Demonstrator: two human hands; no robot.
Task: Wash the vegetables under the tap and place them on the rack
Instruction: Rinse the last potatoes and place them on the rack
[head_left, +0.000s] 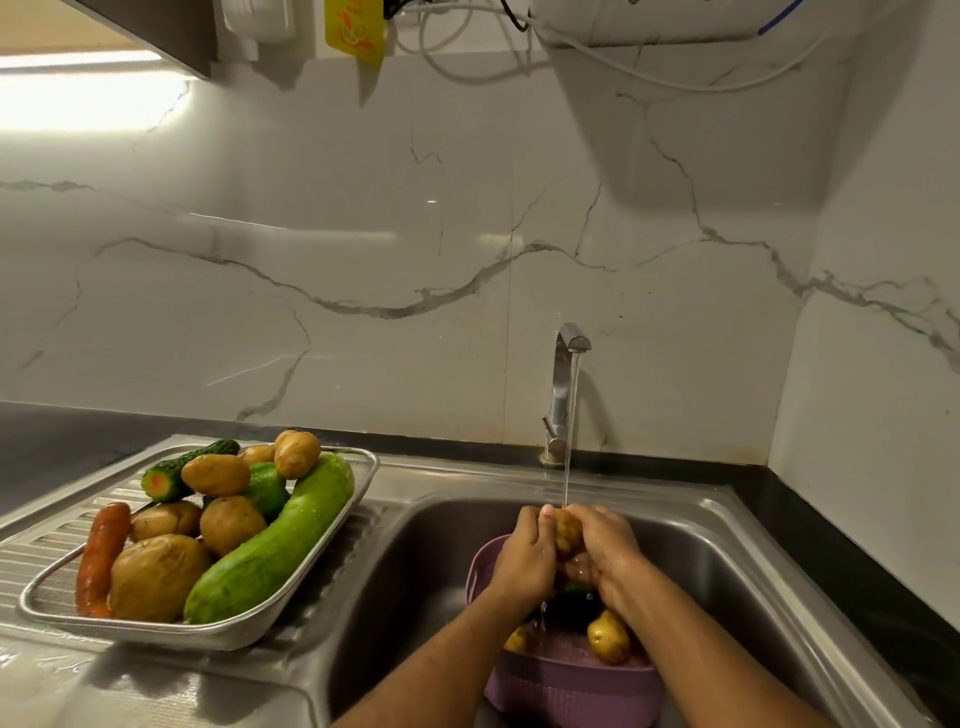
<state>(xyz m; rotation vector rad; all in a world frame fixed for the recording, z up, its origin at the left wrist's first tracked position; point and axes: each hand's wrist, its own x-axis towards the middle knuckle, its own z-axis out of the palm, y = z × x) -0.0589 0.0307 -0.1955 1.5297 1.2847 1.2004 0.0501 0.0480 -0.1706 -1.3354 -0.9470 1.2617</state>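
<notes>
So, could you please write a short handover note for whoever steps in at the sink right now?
Hands: left hand and right hand both grip one potato under the running tap, above the purple colander in the sink.
Done: the rack on the drainboard holds several potatoes, a carrot, a long green gourd, a bitter gourd and a cucumber.
Left: rinse the held potato and rack it, then wash what remains in the colander: at least two potatoes and something dark green.
</notes>
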